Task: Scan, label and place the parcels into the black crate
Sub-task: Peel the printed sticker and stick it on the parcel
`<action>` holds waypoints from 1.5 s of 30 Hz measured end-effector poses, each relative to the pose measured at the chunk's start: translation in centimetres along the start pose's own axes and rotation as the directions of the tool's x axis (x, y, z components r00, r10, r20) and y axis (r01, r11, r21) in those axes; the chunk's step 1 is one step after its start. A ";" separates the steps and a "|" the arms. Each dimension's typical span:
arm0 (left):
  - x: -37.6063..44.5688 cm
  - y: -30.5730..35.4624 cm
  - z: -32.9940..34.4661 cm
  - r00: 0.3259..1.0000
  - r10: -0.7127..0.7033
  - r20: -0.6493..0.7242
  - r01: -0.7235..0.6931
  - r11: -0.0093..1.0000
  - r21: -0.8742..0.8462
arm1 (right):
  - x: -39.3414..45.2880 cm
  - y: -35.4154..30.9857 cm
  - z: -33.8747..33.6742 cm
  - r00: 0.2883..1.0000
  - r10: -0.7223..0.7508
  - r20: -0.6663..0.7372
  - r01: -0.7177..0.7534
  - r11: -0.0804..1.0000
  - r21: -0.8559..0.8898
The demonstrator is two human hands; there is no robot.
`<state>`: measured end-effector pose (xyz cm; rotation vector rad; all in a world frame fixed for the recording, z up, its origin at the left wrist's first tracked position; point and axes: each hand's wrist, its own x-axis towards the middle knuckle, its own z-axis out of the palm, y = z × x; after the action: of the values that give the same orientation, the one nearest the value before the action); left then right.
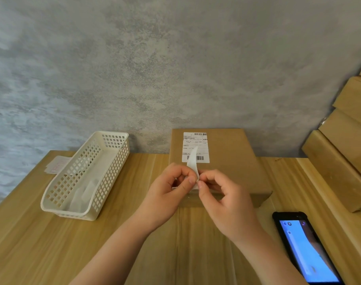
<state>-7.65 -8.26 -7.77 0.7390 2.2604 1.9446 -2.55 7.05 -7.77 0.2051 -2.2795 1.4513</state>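
A brown cardboard parcel (229, 159) lies flat on the wooden table against the wall, with a printed shipping label (196, 142) stuck on its top. Both hands hover over its near edge. My left hand (171, 194) and my right hand (222, 198) pinch a small white label (192, 161) between thumbs and fingertips; a white strip of it curls upward in front of the shipping label. No black crate is in view.
A white perforated plastic basket (52, 200) holding white backing strips sits at the left, with paper slips (57, 164) behind it. A black phone (307, 247) with a lit blue screen lies at the right. Stacked cardboard boxes (344, 157) rise along the right edge.
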 end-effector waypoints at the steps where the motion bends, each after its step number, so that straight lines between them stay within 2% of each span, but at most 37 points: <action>1: 0.1 -0.1 -0.1 1.000 0.007 -0.001 -0.007 1.000 0.031 | 0.1 0.1 0.0 1.000 -0.009 0.003 0.010 1.000 -0.025; 10: 0.7 -0.4 0.3 0.995 0.096 -0.034 -0.079 0.937 0.341 | 0.2 0.8 0.4 0.996 -0.084 -0.040 0.075 0.978 -0.197; 15: 0.7 -0.5 0.6 0.988 0.148 -0.052 -0.113 0.901 0.419 | 0.1 1.2 0.5 0.995 -0.063 -0.081 0.043 0.973 -0.226; 24: 0.6 -0.2 0.0 0.992 0.108 -0.070 -0.076 0.931 0.358 | 0.1 0.9 0.5 0.991 -0.117 -0.062 0.099 0.966 -0.237; 31: 0.6 -0.1 -0.2 0.989 0.135 -0.055 -0.106 0.924 0.366 | 0.1 0.8 0.5 0.992 -0.118 -0.052 0.104 0.971 -0.217; 39: 0.3 -0.3 -0.3 0.971 0.240 -0.014 -0.206 0.860 0.467 | 0.1 0.7 0.6 0.992 -0.115 -0.061 0.098 0.969 -0.226; 42: 0.3 -0.4 -0.4 0.978 0.205 -0.027 -0.174 0.886 0.431 | 0.2 0.8 0.6 0.995 -0.070 -0.065 0.058 0.984 -0.170; 45: 0.5 -0.5 -1.2 0.986 0.136 -0.098 -0.097 0.939 0.331 | 0.5 1.5 0.1 0.997 0.040 -0.068 -0.048 0.992 -0.116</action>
<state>-8.63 -9.20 -7.94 0.8248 2.7119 1.7198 -3.56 7.65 -8.81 0.0712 -2.3204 1.3203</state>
